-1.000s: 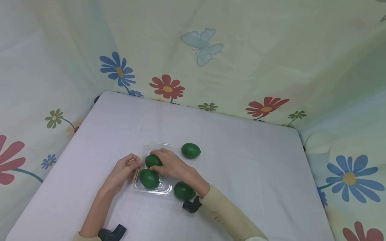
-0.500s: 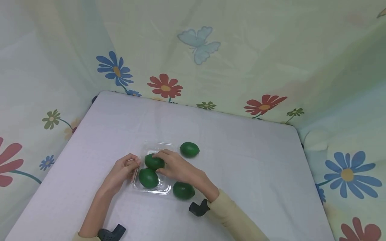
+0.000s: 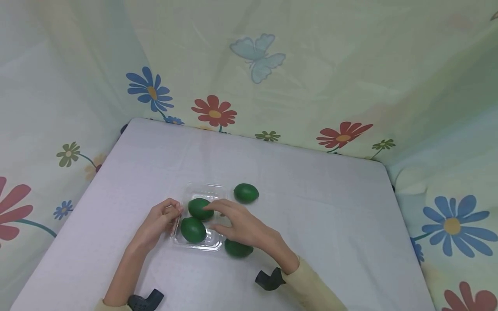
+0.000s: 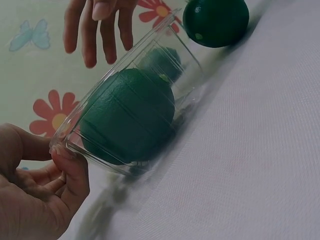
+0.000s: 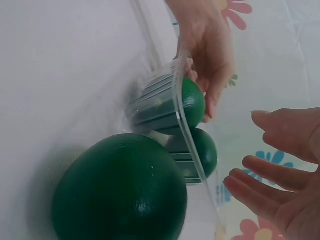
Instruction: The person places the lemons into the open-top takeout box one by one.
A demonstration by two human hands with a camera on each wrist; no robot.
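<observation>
A clear plastic box (image 3: 212,243) lies on the table with two green limes in it: a far lime (image 3: 199,209) and a near lime (image 3: 193,230). My left hand (image 3: 158,221) pinches the box's left rim between thumb and fingers, as the left wrist view also shows on the rim (image 4: 70,146). Above the right part of the box is my right hand (image 3: 243,224), its fingers spread and nothing held. In the right wrist view that hand (image 5: 285,175) stands apart from the limes.
One loose lime (image 3: 246,193) lies right of the box's far end. Another lime (image 3: 238,249) sits near the box's front right corner, partly under my right hand. The white-covered table (image 3: 330,216) reaches to a flowered curtain (image 3: 311,65) behind.
My right hand has let go of the far lime and drawn back to the right, its fingers spreading. That lime has shifted slightly right in the box. My left hand has stayed at the rim.
</observation>
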